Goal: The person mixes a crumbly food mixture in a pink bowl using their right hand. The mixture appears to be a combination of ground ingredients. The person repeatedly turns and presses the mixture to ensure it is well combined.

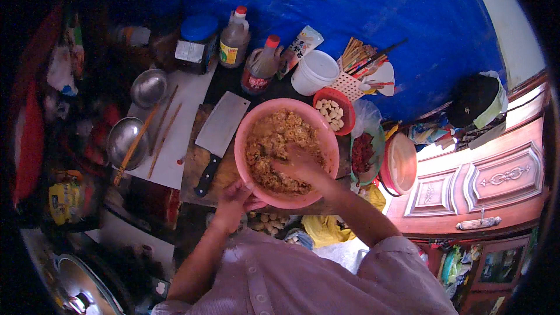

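Note:
A pink plastic basin (331, 153) sits on a wooden cutting board (189, 188), holding a moist, brownish-yellow crumbly mixture (284, 129). At its lower left, my left hand (234, 203) grips the wall, thumb near the rim and fingers lower down. My right hand (302, 164) is inside the basin with its fingers in the mixture; they are blurred and partly hidden. Left of the basin lies a cleaver (223, 122) with a black handle. A red bowl of peeled garlic cloves (330, 113) stands at the basin's upper right.
Two metal bowls (151, 87) and several chopsticks (164, 142) lie on the left. Behind are sauce bottles (261, 70), a white tub (315, 72) and a chopstick basket (348, 85). On the right, a green bowl (377, 151) with dark red contents stands near an orange-pink basin (402, 164).

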A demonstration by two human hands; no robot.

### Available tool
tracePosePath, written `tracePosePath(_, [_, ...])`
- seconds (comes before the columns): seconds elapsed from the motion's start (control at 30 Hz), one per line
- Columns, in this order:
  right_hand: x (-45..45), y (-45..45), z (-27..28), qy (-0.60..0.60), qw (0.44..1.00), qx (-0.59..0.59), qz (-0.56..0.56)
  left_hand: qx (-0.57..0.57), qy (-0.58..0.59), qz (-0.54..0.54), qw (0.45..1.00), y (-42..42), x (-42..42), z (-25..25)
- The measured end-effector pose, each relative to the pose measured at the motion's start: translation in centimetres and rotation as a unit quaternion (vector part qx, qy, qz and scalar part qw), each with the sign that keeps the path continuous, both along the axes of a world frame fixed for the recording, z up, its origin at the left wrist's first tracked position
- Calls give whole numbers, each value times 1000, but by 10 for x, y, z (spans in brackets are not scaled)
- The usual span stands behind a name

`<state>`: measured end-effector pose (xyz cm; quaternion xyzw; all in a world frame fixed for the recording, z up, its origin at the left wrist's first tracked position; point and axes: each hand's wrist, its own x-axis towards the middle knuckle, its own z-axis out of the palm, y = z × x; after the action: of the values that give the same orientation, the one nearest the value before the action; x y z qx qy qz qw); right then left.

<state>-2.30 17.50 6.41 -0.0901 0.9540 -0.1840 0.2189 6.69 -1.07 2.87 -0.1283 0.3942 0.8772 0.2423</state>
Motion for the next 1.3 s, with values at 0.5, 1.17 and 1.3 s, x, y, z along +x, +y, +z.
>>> tracePosePath(0.5, [0,14,60,2,998,55,-39,-18,-2,-54,998,-20,-3,-3])
tracePosePath(1.17, [-26,16,13,54,987,-138,-57,-82,31,-1,996,-24,-43,-3])
tracePosePath(1.3, [-11,18,34,129,991,9,31,-69,29,-36,997,-31,-43,-11])
